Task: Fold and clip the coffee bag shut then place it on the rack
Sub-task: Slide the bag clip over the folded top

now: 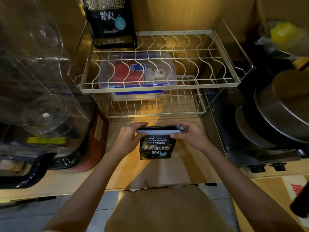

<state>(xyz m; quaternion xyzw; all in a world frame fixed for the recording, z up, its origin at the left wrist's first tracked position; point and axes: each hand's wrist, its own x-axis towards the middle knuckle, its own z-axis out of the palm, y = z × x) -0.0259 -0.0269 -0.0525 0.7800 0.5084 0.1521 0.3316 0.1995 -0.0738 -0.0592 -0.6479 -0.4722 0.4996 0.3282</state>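
A small black coffee bag (157, 148) stands upright on the wooden counter in front of the wire rack (224, 81). Its top is folded over and a pale blue clip (158, 131) runs across the fold. My left hand (130, 138) grips the bag's upper left corner at the clip's end. My right hand (189, 134) pinches the clip's right end against the bag's top right corner. A second, larger black coffee bag (112, 22) stands on the rack's upper tier at the back left.
A clear lidded box (138, 71) with blue latches sits on the rack's lower tier (184, 111). A clear plastic appliance (36, 81) fills the left side. Stacked metal pans (280, 114) and a dark cooktop (234, 124) stand at the right.
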